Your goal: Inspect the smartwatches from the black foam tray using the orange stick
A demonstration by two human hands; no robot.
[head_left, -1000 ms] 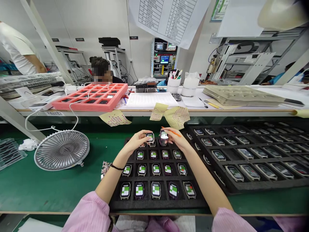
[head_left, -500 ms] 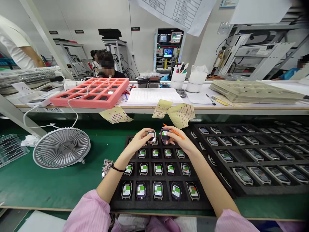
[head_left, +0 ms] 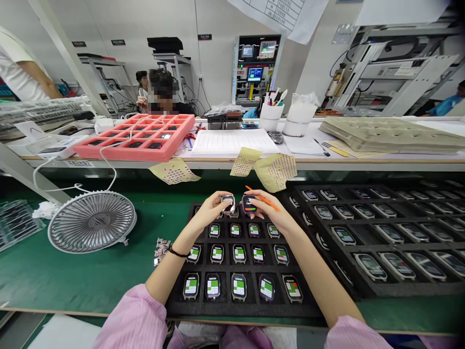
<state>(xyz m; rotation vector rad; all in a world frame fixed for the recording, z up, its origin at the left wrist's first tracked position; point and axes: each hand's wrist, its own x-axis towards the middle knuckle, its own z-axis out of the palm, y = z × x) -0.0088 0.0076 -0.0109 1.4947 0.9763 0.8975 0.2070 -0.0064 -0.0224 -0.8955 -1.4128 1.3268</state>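
Between the fingers and thumb of my left hand [head_left: 212,209] is a silver-framed smartwatch body [head_left: 228,204], its screen facing me. My right hand [head_left: 271,208] grips a dark purple-framed smartwatch body [head_left: 249,203] whose screen shows an orange-red and green strip near the bottom. An orange stick-like tool [head_left: 262,198] is also tucked in that hand, slanting across the fingers. Both watches are held above the far rows of a black foam tray [head_left: 227,271]. Rows of strapless watches lie in its pockets, most with green-and-white screens lit.
More black trays [head_left: 366,232] of watches stand at right. On the left are a round fan [head_left: 92,222] and small metallic pieces [head_left: 160,249]. Yellow sticker sheets [head_left: 275,170] hang from the shelf edge, with a pink foam tray [head_left: 170,152] above. Other people sit beyond.
The purple watch's screen has switched from a green-and-white display to a dark one with an orange-red and green strip. Both hands keep their holds; the view has shifted slightly.
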